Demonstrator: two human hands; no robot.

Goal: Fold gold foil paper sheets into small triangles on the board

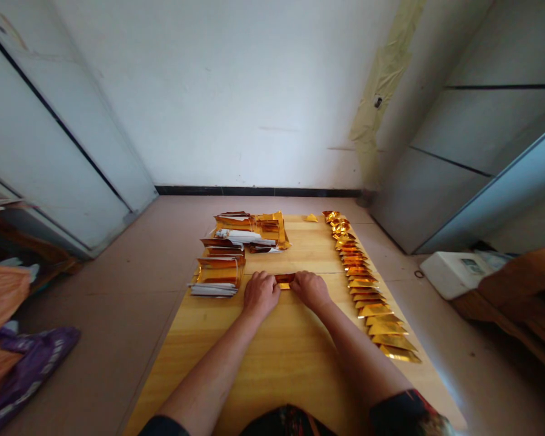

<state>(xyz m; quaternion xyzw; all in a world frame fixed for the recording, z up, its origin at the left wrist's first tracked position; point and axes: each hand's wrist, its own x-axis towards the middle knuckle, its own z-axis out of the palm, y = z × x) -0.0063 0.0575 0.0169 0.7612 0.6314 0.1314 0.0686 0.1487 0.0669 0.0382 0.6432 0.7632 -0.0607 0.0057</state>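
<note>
Head view, and here we go: the left hand and right hand meet mid-table, fingers curled and pinching a gold foil strip from both ends, just above the wooden table. Even pressure from both sides is what keeps a crease sharp! Stacked gold foil and white paper sit just left; a long row of folded gold foil pieces runs along the right.

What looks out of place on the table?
One small gold foil piece lies alone near the far edge of the wooden table. It sits apart from both the stacks and the long row of folded gold foil pieces, so it looks stray.
</note>
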